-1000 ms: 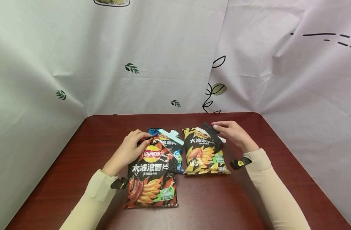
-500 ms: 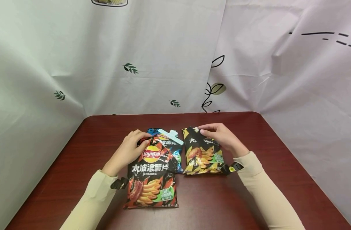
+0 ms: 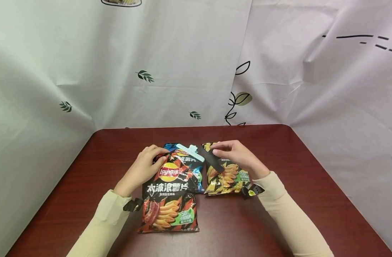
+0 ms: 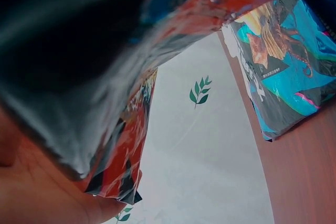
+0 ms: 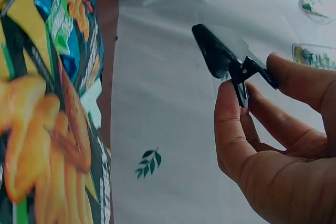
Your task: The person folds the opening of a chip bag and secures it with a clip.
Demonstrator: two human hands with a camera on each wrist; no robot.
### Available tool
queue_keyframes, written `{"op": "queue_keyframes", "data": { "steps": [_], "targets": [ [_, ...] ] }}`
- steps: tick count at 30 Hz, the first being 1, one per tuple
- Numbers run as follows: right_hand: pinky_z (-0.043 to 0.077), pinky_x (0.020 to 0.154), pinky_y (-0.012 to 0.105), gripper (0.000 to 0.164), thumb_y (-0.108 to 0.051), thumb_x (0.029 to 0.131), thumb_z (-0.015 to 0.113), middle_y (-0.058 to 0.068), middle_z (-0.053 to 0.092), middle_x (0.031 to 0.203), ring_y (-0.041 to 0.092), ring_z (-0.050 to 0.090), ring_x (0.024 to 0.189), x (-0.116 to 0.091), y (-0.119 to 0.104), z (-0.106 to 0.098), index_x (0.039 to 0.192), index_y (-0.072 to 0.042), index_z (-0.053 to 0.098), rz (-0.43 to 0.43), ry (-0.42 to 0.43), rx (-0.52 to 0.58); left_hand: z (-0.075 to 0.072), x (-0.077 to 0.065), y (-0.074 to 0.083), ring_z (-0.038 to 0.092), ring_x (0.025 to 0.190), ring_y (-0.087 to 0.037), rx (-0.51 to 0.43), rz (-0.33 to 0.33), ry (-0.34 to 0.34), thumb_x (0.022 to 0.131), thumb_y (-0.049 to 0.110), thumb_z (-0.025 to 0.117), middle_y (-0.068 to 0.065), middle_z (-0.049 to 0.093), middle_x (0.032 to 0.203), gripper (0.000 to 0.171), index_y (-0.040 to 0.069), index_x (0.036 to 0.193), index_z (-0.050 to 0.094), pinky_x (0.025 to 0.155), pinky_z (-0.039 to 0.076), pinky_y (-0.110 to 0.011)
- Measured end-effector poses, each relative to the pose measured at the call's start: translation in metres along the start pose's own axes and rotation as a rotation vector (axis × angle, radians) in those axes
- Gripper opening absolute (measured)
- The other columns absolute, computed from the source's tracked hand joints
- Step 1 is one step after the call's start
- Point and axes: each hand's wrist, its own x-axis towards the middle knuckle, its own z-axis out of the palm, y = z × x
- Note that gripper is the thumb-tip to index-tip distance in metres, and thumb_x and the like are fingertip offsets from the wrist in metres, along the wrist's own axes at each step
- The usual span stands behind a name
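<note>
My left hand (image 3: 146,166) grips the top corner of a red and black potato chip bag (image 3: 170,189), which overlaps a blue chip bag (image 3: 198,176) behind it. Thumb and fingers of my right hand (image 3: 237,155) pinch the handles of a black bag clip (image 3: 211,159). In the right wrist view this clip (image 5: 226,56) is held up, its long jaw away from the palm. Seen from the head, it crosses over the upper left of a yellow and black chip bag (image 3: 226,178). A pale blue clip (image 3: 191,152) lies across the top of the blue bag.
All the bags lie on a dark red-brown table (image 3: 125,139) with rounded far corners. A white curtain (image 3: 183,53) with leaf prints hangs behind and at the sides. Close up in the left wrist view, the red bag (image 4: 126,150) stands lifted before the camera.
My right hand has carried the black clip leftward, from the yellow bag's top right corner to its upper left, nearer the red bag. My left hand and the bags have stayed in place.
</note>
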Motion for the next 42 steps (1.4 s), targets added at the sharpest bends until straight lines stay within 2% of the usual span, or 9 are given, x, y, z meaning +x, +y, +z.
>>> {"op": "queue_keyframes", "data": {
  "steps": [6,10,14,17,19,23,26,35,42],
  "targets": [
    [0.048,0.093,0.052,0.036,-0.023,0.093,0.064,0.014,0.065,0.111,0.022,0.068,0.092,0.002,-0.003,0.014,0.123,-0.004,0.065,-0.002,-0.021,-0.020,0.000,0.000,0.000,0.050,0.101,-0.026,-0.001,0.002,-0.001,0.097,0.016,0.058,-0.008,0.060,0.108,0.027,0.009,0.122,0.065,0.083,0.038,-0.046],
    [0.053,0.068,0.044,0.032,-0.022,0.093,0.064,0.014,0.065,0.109,0.027,0.065,0.090,0.003,-0.004,0.022,0.120,-0.005,0.067,-0.021,-0.016,-0.044,0.000,0.000,0.001,0.050,0.100,-0.025,0.001,0.005,-0.002,0.097,0.017,0.058,-0.008,0.060,0.107,0.027,0.009,0.122,0.065,0.081,0.039,-0.044],
    [0.044,0.047,0.037,0.031,-0.021,0.094,0.064,0.014,0.064,0.106,0.037,0.059,0.072,0.002,-0.006,0.027,0.121,-0.007,0.067,0.012,-0.029,0.012,-0.001,0.000,0.001,0.050,0.099,-0.025,0.000,0.002,-0.001,0.097,0.017,0.058,-0.008,0.060,0.107,0.027,0.009,0.122,0.065,0.081,0.038,-0.043],
    [0.048,0.048,0.043,0.031,-0.020,0.094,0.063,0.014,0.062,0.107,0.041,0.056,0.072,0.002,-0.007,0.032,0.122,-0.007,0.066,0.017,-0.033,0.038,-0.001,0.000,0.001,0.050,0.100,-0.025,-0.005,-0.001,-0.001,0.097,0.017,0.058,-0.007,0.060,0.107,0.027,0.009,0.122,0.065,0.084,0.038,-0.046],
    [0.053,0.055,0.050,0.032,-0.020,0.094,0.063,0.015,0.062,0.109,0.041,0.058,0.082,0.002,-0.007,0.035,0.123,-0.006,0.065,0.004,-0.026,0.039,-0.001,0.000,0.000,0.050,0.101,-0.026,-0.006,-0.003,-0.001,0.097,0.017,0.058,-0.008,0.060,0.107,0.027,0.009,0.122,0.065,0.085,0.038,-0.047],
    [0.054,0.066,0.058,0.034,-0.020,0.094,0.063,0.016,0.061,0.117,0.034,0.058,0.088,0.003,-0.007,0.040,0.124,-0.006,0.065,0.019,-0.010,0.054,-0.001,-0.001,0.001,0.049,0.099,-0.025,-0.007,0.003,-0.001,0.097,0.017,0.058,-0.008,0.060,0.107,0.027,0.009,0.122,0.065,0.082,0.038,-0.044],
    [0.054,0.067,0.057,0.035,-0.021,0.093,0.064,0.015,0.062,0.117,0.036,0.059,0.087,0.004,-0.006,0.043,0.124,-0.007,0.065,0.052,0.001,0.070,-0.001,0.000,0.001,0.049,0.098,-0.025,-0.007,0.010,0.002,0.097,0.017,0.058,-0.008,0.060,0.107,0.028,0.008,0.122,0.065,0.080,0.039,-0.043],
    [0.055,0.065,0.055,0.033,-0.022,0.090,0.067,0.009,0.067,0.100,0.019,0.063,0.086,0.006,-0.006,0.052,0.121,-0.011,0.068,0.086,0.038,0.084,-0.001,0.000,0.000,0.049,0.097,-0.024,-0.002,0.017,0.004,0.096,0.017,0.059,-0.008,0.060,0.106,0.028,0.008,0.122,0.065,0.078,0.039,-0.040],
    [0.047,0.047,0.041,0.030,-0.018,0.089,0.069,0.005,0.068,0.087,0.036,0.062,0.082,0.008,-0.005,0.057,0.118,-0.008,0.069,0.068,0.044,0.097,0.000,0.000,0.000,0.050,0.096,-0.024,-0.002,0.020,0.005,0.097,0.017,0.058,-0.008,0.060,0.106,0.027,0.008,0.121,0.065,0.076,0.039,-0.039]
  ]
}}
